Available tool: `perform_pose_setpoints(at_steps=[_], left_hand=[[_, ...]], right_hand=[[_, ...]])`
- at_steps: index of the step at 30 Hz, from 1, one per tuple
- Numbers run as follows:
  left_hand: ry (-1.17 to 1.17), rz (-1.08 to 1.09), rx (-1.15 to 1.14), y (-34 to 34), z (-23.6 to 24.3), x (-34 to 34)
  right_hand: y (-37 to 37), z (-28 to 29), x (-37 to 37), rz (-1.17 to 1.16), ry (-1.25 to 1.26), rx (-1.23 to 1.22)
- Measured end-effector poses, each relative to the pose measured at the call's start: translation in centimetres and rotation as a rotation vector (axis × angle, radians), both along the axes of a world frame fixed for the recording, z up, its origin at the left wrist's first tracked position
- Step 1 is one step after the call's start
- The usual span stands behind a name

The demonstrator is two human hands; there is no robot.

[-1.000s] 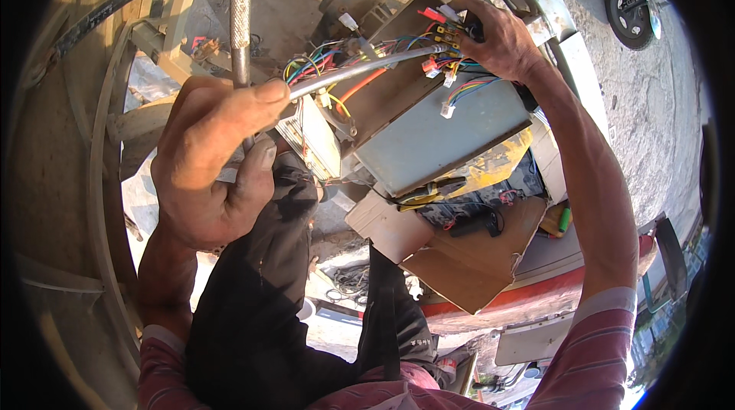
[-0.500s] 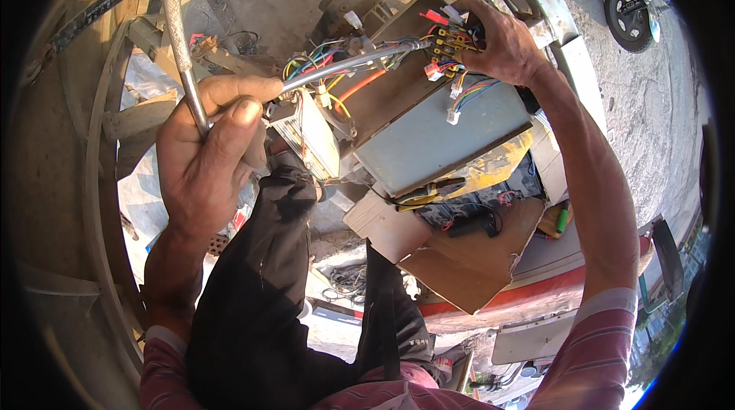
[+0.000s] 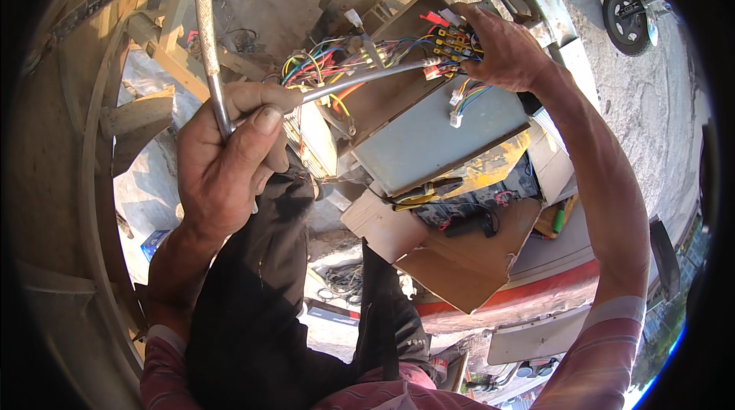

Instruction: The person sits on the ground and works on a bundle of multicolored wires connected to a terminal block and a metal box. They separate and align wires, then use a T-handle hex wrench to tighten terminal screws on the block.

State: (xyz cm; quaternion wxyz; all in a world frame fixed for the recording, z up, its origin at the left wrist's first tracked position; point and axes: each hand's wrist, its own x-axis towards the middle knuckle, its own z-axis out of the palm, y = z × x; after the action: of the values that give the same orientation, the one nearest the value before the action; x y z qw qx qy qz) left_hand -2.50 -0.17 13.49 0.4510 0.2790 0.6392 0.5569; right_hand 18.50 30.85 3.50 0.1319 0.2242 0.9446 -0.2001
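Note:
My left hand (image 3: 230, 153) is closed around a T-handle socket wrench (image 3: 360, 82), its knurled crossbar (image 3: 205, 31) sticking up past the fingers. The long shaft points right, and its socket end lies beside a cluster of yellow terminals (image 3: 450, 44) with wires. My right hand (image 3: 509, 50) grips the far right side of that terminal block, fingers curled behind it. Red and white plug connectors (image 3: 431, 73) hang around the block. More coloured wires (image 3: 329, 65) run left from it, across an open metal compartment. Whether the socket touches a terminal I cannot tell.
Below the wires sits a grey-blue metal box (image 3: 440, 134). Nearer to me lie pliers (image 3: 429, 189), cardboard (image 3: 459, 261) and a green-handled tool (image 3: 560, 218). A finned silver unit (image 3: 315, 138) stands by my knee. A wheel (image 3: 628, 18) shows far right.
My left hand has shifted right with the wrench, and the socket end has dropped nearer to me, off the upper terminals. My right hand has barely moved and keeps its hold.

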Motion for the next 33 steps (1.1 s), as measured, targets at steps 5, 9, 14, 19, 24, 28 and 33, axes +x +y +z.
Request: perform_pose_setpoints(at_steps=[5,9,14,19,24,28,33], left_hand=[[-0.083,0.083,-0.027,-0.2,-0.3,0.3],[-0.239,0.156,-0.023,-0.2,-0.7,0.3],[-0.23,0.172,0.002,-0.3,-1.2,0.3],[-0.202,0.155,0.0,-0.5,-1.4,0.4],[-0.188,0.141,-0.007,-0.6,-1.5,0.2],[-0.186,0.144,-0.002,-0.4,-1.5,0.1],[-0.16,0.139,-0.009,-0.2,-1.3,0.0]], right_hand=[[-0.2,-0.3,0.5,-0.025,0.116,-0.042],[-1.9,-0.6,1.7,-0.039,0.249,0.033],[-3.6,-0.5,2.7,-0.015,0.32,0.111],[-4.8,-1.0,3.1,-0.021,0.275,0.218],[-4.8,-1.6,3.0,-0.047,0.322,0.189],[-4.5,-1.4,3.1,-0.048,0.345,0.126],[-4.7,-2.0,2.9,-0.071,0.364,0.125]])
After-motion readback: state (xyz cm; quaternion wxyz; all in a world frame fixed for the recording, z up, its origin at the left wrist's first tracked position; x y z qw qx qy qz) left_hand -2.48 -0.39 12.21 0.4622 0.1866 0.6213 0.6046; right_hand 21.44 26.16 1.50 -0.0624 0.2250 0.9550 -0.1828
